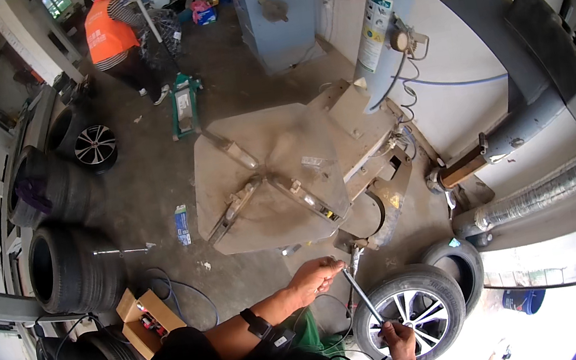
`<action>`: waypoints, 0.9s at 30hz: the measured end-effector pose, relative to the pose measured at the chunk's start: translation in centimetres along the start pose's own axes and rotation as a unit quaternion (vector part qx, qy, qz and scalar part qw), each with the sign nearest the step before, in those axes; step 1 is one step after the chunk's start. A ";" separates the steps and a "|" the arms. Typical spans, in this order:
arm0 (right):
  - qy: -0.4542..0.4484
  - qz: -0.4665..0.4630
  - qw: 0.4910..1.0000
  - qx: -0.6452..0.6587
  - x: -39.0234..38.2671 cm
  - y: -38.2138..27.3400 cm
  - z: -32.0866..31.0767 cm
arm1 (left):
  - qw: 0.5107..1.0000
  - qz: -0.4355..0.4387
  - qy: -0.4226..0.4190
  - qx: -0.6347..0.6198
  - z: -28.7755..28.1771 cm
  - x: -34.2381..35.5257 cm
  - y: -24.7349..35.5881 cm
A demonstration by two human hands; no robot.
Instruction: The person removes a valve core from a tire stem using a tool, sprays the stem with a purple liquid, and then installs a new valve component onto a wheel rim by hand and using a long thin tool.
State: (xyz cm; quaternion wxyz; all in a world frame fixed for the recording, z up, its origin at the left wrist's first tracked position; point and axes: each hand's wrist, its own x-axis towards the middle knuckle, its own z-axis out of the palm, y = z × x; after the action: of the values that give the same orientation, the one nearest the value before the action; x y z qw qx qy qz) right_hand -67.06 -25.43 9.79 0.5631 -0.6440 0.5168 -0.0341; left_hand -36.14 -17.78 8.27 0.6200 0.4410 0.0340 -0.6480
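Observation:
A slim grey metal bar (pixel 364 299) slants between my two hands, in front of a tyre changer. My right hand (pixel 401 343) is wrapped round its lower end. At its upper end, my left hand (pixel 316 278) is closed, its fingertips pinched together against the bar. Just beyond the right hand stands a tyre mounted on a silver multi-spoke wheel (pixel 408 312), tilted so that its spokes face up. The bar crosses over its left side. Ahead of my left hand is the tyre changer's dusty square turntable (pixel 274 137), with clamps and no wheel on it.
Another tyre (pixel 459 262) leans behind the wheel. Stacked tyres (pixel 68 267) line the left, near an open cardboard box (pixel 147 324) and a blue hose (pixel 196 291). A green floor jack (pixel 185 107) and a person in an orange vest (pixel 108 31) are farther back. The machine's column (pixel 385 29) rises at right.

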 end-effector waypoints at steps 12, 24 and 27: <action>-0.012 0.185 0.930 0.317 5.7 4.6 4.1 | 0.988 -0.132 0.081 -0.015 -5.6 4.0 -2.3; -0.004 0.136 0.920 0.367 23.8 9.3 15.2 | 0.984 -0.125 0.126 0.031 -8.9 2.4 -5.5; 0.008 0.095 0.940 0.328 29.7 9.1 19.4 | 0.982 -0.120 0.135 0.045 -10.2 1.2 -6.7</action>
State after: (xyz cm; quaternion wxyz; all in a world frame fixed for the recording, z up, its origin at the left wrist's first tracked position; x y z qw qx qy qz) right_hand -46.89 -31.39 -20.19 0.7397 -0.3713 0.5400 -0.1530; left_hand -36.11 -11.18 -2.03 0.5070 0.5448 0.1410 -0.6529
